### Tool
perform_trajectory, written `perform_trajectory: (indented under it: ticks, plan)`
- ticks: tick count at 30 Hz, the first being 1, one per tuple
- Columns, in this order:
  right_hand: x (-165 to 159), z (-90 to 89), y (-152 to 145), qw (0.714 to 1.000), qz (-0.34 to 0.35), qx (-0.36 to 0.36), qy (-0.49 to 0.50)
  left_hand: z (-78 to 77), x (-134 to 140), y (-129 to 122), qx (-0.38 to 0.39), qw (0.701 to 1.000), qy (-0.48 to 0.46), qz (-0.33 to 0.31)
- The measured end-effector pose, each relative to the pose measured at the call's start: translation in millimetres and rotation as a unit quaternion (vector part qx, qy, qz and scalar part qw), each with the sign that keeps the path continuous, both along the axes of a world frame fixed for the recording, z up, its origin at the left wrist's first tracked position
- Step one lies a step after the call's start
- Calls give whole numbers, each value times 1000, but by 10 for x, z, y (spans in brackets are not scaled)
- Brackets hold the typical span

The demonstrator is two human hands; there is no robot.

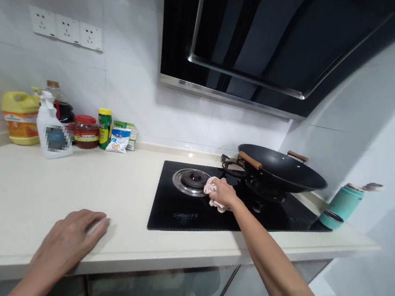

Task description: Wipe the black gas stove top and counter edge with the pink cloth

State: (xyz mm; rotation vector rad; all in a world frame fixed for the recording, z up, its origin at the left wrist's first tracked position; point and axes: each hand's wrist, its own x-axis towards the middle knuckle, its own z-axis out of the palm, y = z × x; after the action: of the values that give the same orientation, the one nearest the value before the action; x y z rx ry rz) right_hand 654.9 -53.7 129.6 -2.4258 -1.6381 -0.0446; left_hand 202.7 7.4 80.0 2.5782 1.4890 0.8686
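The right hand (223,193) grips a cloth (210,186) on the stove (170,206) beside a burner (194,179); the left hand (71,233) rests loosely spread on the counter (127,197). A red-lidded jar (86,132) holds dark reddish contents.

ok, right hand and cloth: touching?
Touching. The head view shows the right hand gripping the cloth, with bunched fabric sticking out beyond the grip.

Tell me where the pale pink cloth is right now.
In the head view, the pale pink cloth is bunched in the right hand, over the black stovetop, just right of the uncovered burner.
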Motion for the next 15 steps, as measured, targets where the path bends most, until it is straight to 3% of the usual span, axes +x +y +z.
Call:
perform_trajectory:
  ticks: [6,11,15]
  plan:
    - [-644,-49,-196,996,83,28,-10,19,-3,-3,-11,1000,17,-4]
    - [-1230,6,-62,984,167,32,47,8,-28,48,-14,1000,13,-11]
    - [-1723,15,58,959,264,36,94,-2,-54,119,-18,1000,10,-8]
